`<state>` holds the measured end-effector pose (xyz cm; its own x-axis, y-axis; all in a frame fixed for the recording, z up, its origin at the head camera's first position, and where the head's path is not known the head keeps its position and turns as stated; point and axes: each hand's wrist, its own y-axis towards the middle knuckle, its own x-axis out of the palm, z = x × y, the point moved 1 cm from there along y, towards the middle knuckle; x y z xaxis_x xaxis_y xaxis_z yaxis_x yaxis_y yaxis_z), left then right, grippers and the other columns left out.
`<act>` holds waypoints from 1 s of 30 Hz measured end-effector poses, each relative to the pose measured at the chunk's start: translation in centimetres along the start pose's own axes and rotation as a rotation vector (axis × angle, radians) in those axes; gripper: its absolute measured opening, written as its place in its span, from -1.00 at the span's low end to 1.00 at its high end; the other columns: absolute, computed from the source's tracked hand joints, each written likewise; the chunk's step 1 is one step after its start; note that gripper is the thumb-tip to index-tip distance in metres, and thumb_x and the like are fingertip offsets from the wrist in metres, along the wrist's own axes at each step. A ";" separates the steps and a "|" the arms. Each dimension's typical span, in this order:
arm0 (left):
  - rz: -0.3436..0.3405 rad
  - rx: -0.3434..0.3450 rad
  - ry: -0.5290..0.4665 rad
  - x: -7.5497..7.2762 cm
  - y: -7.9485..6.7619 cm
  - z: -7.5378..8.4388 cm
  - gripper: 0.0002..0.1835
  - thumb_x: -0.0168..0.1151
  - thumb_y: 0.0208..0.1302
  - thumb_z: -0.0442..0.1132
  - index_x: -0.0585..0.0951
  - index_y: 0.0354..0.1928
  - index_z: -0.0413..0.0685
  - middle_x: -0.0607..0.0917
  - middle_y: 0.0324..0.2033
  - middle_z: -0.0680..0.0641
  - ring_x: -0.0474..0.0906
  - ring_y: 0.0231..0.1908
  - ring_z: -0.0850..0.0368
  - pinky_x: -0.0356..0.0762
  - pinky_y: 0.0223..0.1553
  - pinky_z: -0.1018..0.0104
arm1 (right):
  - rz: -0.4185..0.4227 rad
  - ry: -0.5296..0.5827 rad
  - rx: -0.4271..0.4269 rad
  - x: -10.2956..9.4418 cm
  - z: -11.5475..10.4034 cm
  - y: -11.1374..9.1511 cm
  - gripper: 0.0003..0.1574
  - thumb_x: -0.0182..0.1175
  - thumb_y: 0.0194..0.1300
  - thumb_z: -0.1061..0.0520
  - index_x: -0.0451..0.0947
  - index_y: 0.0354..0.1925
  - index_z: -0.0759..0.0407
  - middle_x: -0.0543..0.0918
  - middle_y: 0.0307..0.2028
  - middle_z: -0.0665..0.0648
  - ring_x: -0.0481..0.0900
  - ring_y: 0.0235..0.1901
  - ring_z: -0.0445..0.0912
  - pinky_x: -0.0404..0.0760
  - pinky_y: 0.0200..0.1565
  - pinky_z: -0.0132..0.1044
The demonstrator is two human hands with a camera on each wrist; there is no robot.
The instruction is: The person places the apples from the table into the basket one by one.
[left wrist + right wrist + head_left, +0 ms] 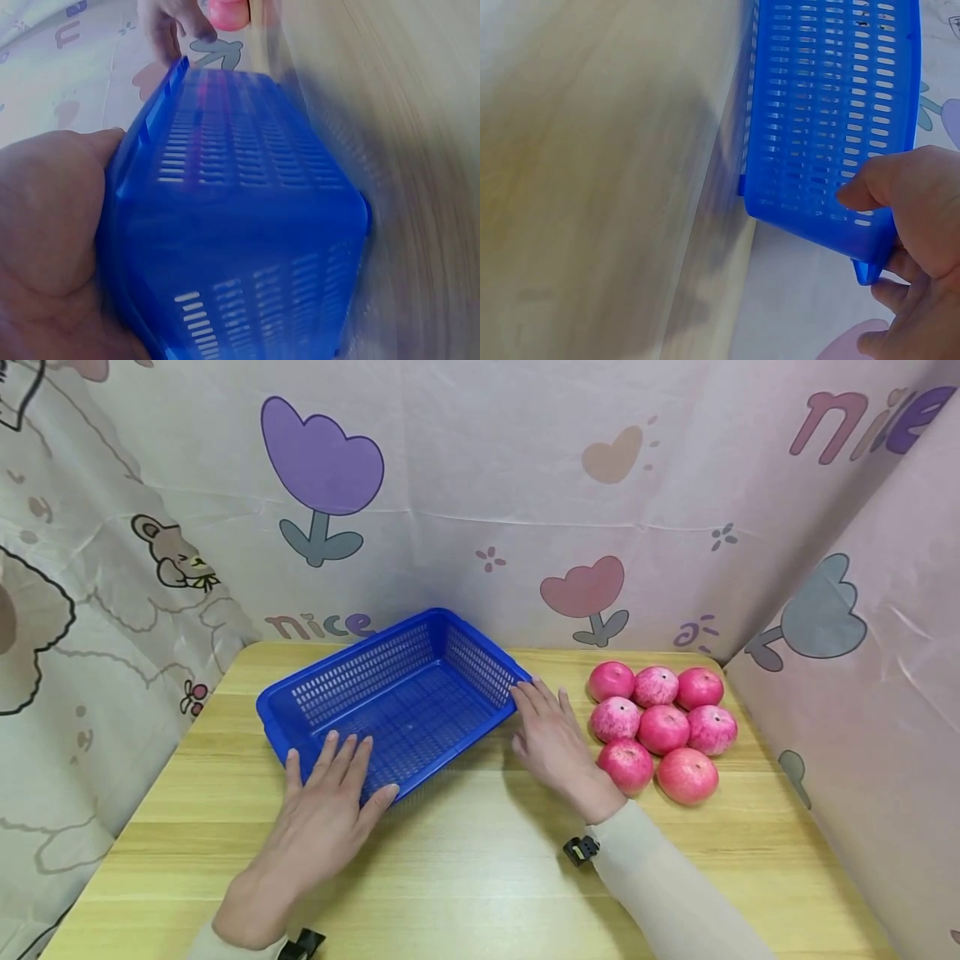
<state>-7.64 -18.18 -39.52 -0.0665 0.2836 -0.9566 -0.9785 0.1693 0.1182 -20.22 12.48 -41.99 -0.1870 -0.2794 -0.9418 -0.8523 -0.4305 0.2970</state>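
Basket: the blue basket (420, 710) stands on the worktop (465, 877), left of centre toward the back, turned askew. Its far corner comes close to the patterned curtain (450, 460) behind; whether the two touch cannot be told.

Left hand (318, 810): lies across the near-left short rim, fingers (341, 764) straight and spread over the inside, thumb at the near corner. The left wrist view shows the palm against the rim.

Right hand (555, 747): at the right corner, fingers (534, 697) extended onto the rim, thumb beside the long outer wall. How firmly the thumb presses cannot be told.

Fruit: eight pink fruits (663, 730) sit close together on the right, in rows of three, three and two from the back. The back row lies near the worktop's rear edge; a narrow strip separates the group from the right edge.

Clearances: the right hand occupies the gap between basket and fruits, its wrist just beside the front-left fruit. Wider room lies in front of the basket, between the forearms. A strip of worktop also runs left of the basket.
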 end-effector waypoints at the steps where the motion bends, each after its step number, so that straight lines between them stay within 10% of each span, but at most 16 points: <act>1: -0.002 -0.005 -0.005 0.0 0.0 -0.2 -0.12 -0.18 0.63 0.33 0.20 0.63 -0.26 0.21 0.58 -0.41 -0.06 0.62 -0.44 -0.38 0.48 -0.63 | 0.002 -0.002 -0.002 -0.1 0.1 -0.2 -0.08 0.35 0.33 0.12 0.29 0.55 0.29 0.37 0.54 0.28 0.17 0.61 0.21 0.06 0.57 0.33; 17: -0.047 -0.111 -0.163 -0.6 0.9 -2.9 0.05 -0.19 0.63 0.35 -0.10 0.61 -0.52 -0.33 0.62 -0.51 -0.51 0.62 -0.44 -0.25 0.56 -0.45 | -0.004 0.009 0.005 -2.6 0.6 -3.9 -0.23 0.34 0.33 0.13 0.45 0.45 0.28 0.49 0.44 0.27 0.30 0.55 0.19 0.07 0.58 0.32; 30: -0.134 -0.066 -0.202 -0.7 2.2 -4.6 0.09 -0.12 0.58 0.38 -0.20 0.66 -0.38 -0.38 0.66 -0.35 -0.45 0.66 -0.34 -0.12 0.54 -0.47 | -0.049 0.043 0.062 -5.2 0.3 -5.2 -0.37 0.29 0.49 -0.21 0.70 0.18 0.26 0.72 0.14 0.25 0.53 0.23 0.21 0.31 0.44 0.33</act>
<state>-10.61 -22.39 -39.81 0.0988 0.4469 -0.8891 -0.9869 0.1582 -0.0302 -14.97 16.44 -38.65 -0.1241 -0.2966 -0.9469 -0.8886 -0.3914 0.2390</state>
